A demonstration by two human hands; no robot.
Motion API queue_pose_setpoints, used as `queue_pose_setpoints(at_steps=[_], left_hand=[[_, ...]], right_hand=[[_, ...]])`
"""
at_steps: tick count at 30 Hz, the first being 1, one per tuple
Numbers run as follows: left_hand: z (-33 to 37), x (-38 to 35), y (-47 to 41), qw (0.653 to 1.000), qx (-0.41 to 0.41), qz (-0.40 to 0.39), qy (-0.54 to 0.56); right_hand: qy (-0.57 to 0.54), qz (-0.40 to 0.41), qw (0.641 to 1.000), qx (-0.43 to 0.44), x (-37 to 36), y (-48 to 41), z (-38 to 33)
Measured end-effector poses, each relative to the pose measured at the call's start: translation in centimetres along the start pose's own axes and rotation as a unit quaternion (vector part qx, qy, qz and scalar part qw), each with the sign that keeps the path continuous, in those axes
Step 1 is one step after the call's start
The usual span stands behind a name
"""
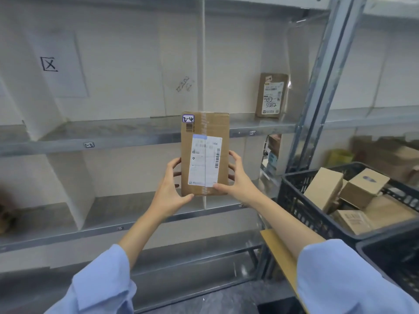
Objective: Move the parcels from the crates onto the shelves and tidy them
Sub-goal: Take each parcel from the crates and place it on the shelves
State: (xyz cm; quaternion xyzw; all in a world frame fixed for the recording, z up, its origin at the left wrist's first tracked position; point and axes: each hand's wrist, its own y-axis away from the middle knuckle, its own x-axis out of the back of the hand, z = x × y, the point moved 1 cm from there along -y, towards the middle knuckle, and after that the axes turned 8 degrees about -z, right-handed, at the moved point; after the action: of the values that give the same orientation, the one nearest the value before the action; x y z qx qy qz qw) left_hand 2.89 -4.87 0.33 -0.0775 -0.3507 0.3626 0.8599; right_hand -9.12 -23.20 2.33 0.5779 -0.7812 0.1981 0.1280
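You hold one brown parcel (204, 155) up straight in front of the shelves, in the middle of your view. Your left hand (169, 189) grips its left edge from 8 o'clock. The fingers (175, 162) curl round to the back and the thumb presses the front near the bottom corner. Your right hand (238, 180) grips the right edge from 4 o'clock the same way, fingers (235, 155) bent round the side and thumb on the front. The parcel has a white label and a small tag at its top left. Right behind it stands a thin white divider (204, 64) that splits the shelf (113, 134) into two parts. At 1 o'clock from your parcel, one more parcel (271, 95) stands on that shelf, leaning on the right wall. A metal post (322, 87) rises just beside it. At 4 o'clock a black crate (317, 214) sits near your right arm, with at least four brown boxes (323, 188) piled inside. A second black crate (390, 257) shows at 5 o'clock, and you cannot tell what is in it.
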Motion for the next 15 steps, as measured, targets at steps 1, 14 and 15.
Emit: queue_pose_setpoints(at_steps=[1,14,15], left_hand=[[0.0,-0.4,-0.4,1.0,-0.006,-0.005,-0.005],[-1.8,-4.0,-3.1,0.996,-0.052,-0.077,0.013],[-1.9,-4.3,-3.3,0.995,-0.054,-0.083,0.015]], right_hand=[[0.005,0.011,1.0,-0.005,0.3,0.2,0.2],[0.01,0.101,0.993,-0.068,2.5,1.1,4.1],[0.007,0.103,0.992,-0.073,2.6,1.2,4.4]])
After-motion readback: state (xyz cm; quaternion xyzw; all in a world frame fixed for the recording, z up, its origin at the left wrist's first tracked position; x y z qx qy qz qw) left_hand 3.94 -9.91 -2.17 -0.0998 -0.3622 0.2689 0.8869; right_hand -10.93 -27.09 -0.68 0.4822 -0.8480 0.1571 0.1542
